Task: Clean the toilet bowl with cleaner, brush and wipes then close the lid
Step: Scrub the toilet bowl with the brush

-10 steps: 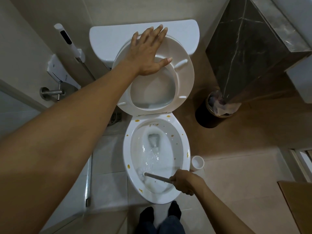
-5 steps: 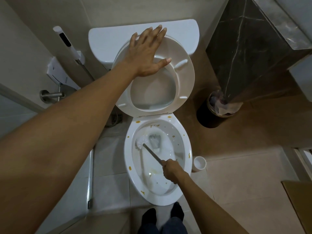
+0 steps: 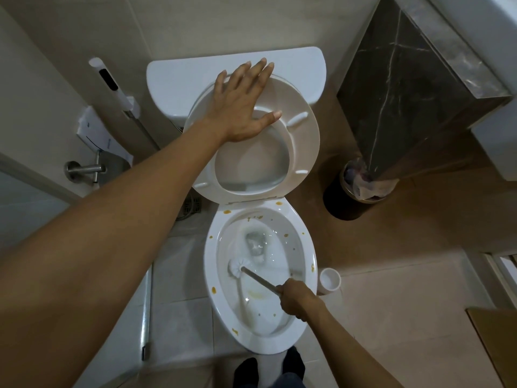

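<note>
The white toilet bowl (image 3: 214, 264) lies open below me, with orange-brown spots on its rim and inner wall. My right hand (image 3: 299, 299) grips the metal handle of the toilet brush (image 3: 237, 268), whose white head presses against the bowl's left inner side, beside the drain. The raised seat and lid (image 3: 305, 141) lean back against the white tank (image 3: 179, 77). My left hand (image 3: 242, 105) lies flat with fingers spread on the upper left of the seat.
A white brush holder (image 3: 330, 280) stands on the floor right of the bowl. A dark waste bin (image 3: 340, 201) with a liner sits by a dark marble cabinet (image 3: 405, 88). A bidet sprayer (image 3: 112, 85) hangs on the left wall. A floor drain (image 3: 191, 207) lies left of the toilet.
The brush swept from the bowl's near part up to the back left, then came down again to the left middle. My left hand stayed flat on the raised seat.
</note>
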Demonstrator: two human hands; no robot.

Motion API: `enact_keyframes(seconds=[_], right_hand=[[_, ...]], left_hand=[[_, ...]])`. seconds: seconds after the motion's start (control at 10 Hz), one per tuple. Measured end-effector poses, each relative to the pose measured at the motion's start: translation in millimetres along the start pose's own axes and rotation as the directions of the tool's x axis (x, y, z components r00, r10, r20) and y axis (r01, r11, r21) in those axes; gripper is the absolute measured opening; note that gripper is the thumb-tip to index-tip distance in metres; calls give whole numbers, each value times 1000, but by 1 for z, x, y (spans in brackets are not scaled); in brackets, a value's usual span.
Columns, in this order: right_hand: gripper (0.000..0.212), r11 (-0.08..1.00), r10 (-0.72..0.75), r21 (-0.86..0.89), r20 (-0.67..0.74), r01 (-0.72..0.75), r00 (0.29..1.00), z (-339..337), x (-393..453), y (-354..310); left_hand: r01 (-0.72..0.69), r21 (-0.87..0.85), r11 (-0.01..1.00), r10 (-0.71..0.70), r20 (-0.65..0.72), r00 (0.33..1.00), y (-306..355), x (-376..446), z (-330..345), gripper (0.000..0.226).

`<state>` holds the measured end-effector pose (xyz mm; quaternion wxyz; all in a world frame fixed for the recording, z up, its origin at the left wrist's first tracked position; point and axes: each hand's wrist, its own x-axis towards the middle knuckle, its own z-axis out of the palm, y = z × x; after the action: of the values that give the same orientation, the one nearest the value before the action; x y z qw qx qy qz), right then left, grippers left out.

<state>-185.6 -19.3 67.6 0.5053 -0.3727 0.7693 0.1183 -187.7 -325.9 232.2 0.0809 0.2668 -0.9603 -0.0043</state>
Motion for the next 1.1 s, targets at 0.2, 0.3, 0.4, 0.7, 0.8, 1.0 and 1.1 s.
enact_keyframes(seconds=[0.2,0.3,0.4,0.7,0.8,1.0,1.1], right_hand=[[35,1000,16,-14,82,-15,996,7,-13,-1],[35,996,19,-87,98,-11,995,6,-19,3],[37,998,4,-55,50,-1,999,8,-15,4],[31,998,65,9,123,-66,990,8,-23,16],[33,992,99,-96,164,-84,982,3,-30,23],[33,995,80,-69,43,-77,996,13,-13,12],[31,995,82,-55,50,-79,995,8,-11,10]], left_hand=[[1,-5,1000,-1,1,1000,-1,0,0,86],[-5,-1,1000,5,-5,1000,-1,0,1,86],[-9,15,1000,9,-7,1000,-2,1,3,86],[-7,27,1000,7,-6,1000,-1,1,1,85],[-2,29,1000,2,-4,1000,0,1,1,86],[0,17,1000,0,-4,1000,-1,1,1,86],[0,11,1000,0,-1,1000,0,1,1,86]])
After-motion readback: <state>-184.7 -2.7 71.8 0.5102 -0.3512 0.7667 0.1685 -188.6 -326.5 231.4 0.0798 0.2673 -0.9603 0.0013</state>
